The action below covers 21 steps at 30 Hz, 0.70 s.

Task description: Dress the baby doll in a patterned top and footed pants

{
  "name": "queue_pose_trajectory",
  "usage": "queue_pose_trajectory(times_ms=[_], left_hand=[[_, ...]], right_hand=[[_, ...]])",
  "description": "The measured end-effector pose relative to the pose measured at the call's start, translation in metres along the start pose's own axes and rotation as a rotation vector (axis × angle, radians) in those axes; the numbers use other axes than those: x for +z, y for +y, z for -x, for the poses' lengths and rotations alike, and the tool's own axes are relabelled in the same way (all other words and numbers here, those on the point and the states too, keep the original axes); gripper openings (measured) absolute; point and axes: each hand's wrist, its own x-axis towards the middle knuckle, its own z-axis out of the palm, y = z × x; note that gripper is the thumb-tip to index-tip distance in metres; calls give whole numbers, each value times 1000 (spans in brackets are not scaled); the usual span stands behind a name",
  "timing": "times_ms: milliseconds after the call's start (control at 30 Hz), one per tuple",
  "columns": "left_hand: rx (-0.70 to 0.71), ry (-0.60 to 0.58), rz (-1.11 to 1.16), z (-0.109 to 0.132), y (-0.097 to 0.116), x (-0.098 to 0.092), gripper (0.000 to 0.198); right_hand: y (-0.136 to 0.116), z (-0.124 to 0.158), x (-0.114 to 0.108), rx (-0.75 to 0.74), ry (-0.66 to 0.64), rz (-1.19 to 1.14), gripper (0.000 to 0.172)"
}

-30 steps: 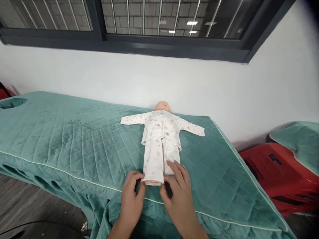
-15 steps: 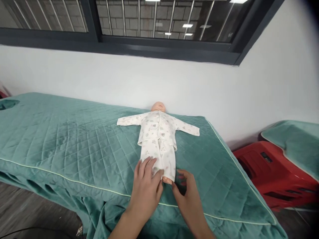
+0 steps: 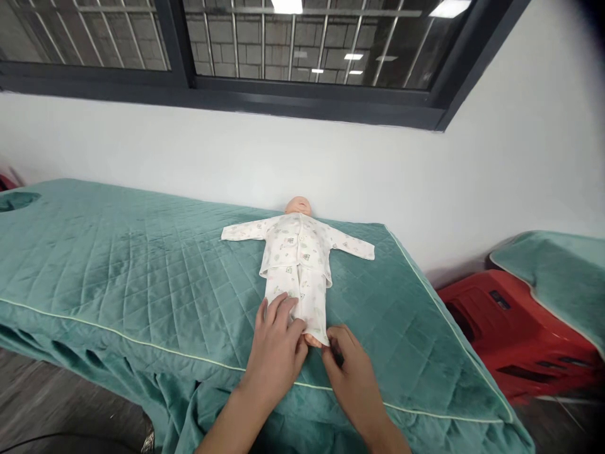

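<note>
A doll [image 3: 299, 205] lies on its back on the green quilted bed cover, its arms spread. It wears a white printed top [image 3: 297, 244] and matching trousers [image 3: 312, 296]. My left hand [image 3: 278, 343] rests over the lower part of the trouser leg on the left, fingers bent and slightly apart. My right hand [image 3: 348, 366] pinches the bottom outer corner of the other trouser leg between thumb and fingers. A bit of the doll's foot [image 3: 312, 340] shows under that hem.
The green bed cover [image 3: 155, 271] has a light piped edge and a hole at the far left. Behind it stand a white wall [image 3: 142, 148] and a dark window frame [image 3: 307, 101]. Red plastic stools [image 3: 515, 328] with a green cloth are at the right.
The fingers of my right hand have closed on the trouser hem, which is now pulled out to a point. My left hand has barely moved. The view has shifted slightly.
</note>
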Motion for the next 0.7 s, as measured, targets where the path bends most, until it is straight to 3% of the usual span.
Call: queue_pose_trajectory(times_ms=[200, 500, 600, 700], left_hand=[[-34, 53, 157, 6, 8, -12, 17], [1, 51, 133, 26, 1, -8, 26], [-18, 121, 102, 57, -30, -11, 33], [-213, 295, -1, 110, -96, -18, 27]], right_hand=[[-2, 10, -15, -36, 83, 31, 6], [16, 22, 4, 11, 41, 45, 11], [31, 25, -6, -18, 73, 30, 18], [56, 31, -19, -18, 103, 37, 24]])
